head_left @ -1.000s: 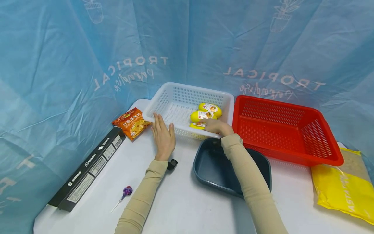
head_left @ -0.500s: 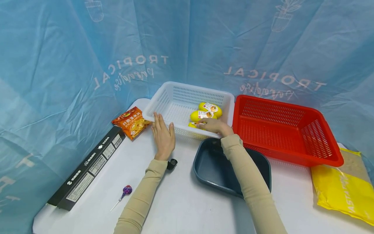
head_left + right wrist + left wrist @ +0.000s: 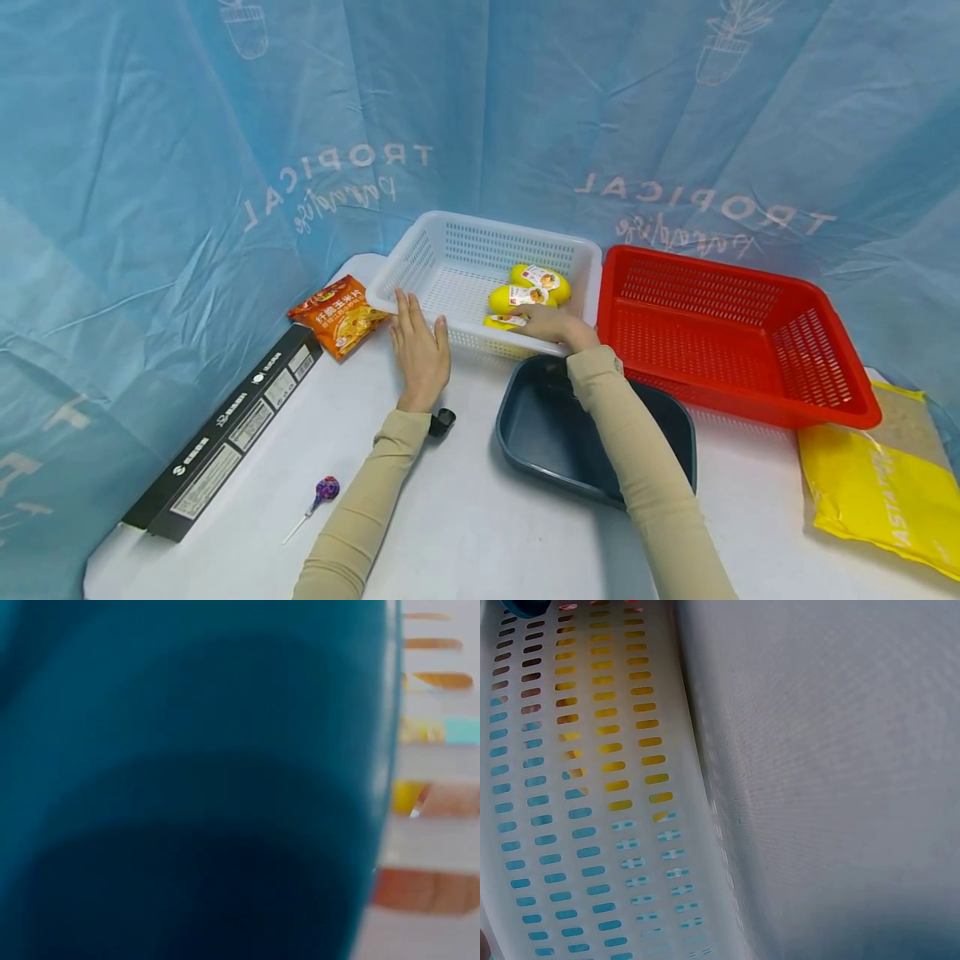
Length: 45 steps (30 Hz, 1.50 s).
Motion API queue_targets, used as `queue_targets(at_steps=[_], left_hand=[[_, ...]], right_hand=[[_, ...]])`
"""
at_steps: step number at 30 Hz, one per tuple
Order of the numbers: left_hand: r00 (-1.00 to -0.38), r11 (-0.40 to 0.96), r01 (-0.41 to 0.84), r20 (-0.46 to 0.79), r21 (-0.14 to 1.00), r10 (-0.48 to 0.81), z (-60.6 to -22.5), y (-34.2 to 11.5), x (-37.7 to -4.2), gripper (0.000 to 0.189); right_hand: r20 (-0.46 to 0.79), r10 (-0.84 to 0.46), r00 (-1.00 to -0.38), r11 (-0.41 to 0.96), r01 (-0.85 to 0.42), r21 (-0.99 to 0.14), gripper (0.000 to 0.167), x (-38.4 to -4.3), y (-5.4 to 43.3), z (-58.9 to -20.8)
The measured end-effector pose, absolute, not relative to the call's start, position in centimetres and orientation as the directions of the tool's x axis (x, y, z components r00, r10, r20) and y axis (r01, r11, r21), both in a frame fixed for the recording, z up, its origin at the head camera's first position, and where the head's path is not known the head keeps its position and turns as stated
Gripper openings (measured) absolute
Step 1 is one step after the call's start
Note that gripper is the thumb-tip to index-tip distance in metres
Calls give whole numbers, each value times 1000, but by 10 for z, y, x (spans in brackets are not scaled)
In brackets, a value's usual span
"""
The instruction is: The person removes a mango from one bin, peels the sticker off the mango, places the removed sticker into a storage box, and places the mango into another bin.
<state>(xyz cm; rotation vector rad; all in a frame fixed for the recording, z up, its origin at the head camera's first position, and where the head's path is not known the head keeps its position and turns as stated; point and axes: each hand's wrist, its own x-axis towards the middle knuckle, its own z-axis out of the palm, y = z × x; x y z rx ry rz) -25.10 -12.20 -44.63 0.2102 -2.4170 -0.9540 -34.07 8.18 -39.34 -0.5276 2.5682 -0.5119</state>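
In the head view a white perforated basket (image 3: 480,223) holds several yellow egg-shaped packs (image 3: 517,297) with printed labels, grouped at its right side. My left hand (image 3: 422,357) rests its straight fingers on the basket's front-left rim. Over the front rim reaches my right hand (image 3: 546,322), its fingers curled onto the nearest yellow pack (image 3: 501,322), which it partly hides. Through the slots of the basket wall (image 3: 592,832), yellow shows in the left wrist view. A finger (image 3: 427,891) and a bit of yellow appear behind the slots in the right wrist view.
A dark blue tray (image 3: 540,471) stands under my right forearm, with a red basket (image 3: 720,400) beyond it. At right lies a yellow bag (image 3: 877,492). To the left are an orange snack bag (image 3: 341,317), a long black box (image 3: 225,433) and a lollipop (image 3: 326,489).
The nearest yellow pack has shifted slightly left under my right hand, which moved very little. My left hand stays on the rim.
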Motion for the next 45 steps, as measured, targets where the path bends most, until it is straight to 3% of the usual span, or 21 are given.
queue_targets(at_steps=[9,17,22,45], left_hand=[[-855,731,52,408,680,-319,-446,-120,-251,63],[-856,716,58,404,696,-323,-446,-123,-252,63],[-856,724,66,412,686,-312,-446,-124,-251,63],[-859,720,66,406,691,-312,-446,-123,-251,62]], right_hand=[[-303,-476,-825,837,-321,-442,60,-340,84,-390],[-210,-489,-847,768,-304,-564,61,-334,85,-383],[-173,-469,-866,758,-295,-581,61,-332,86,-378],[-22,-552,-833,671,-428,-605,62,-295,100,-339]])
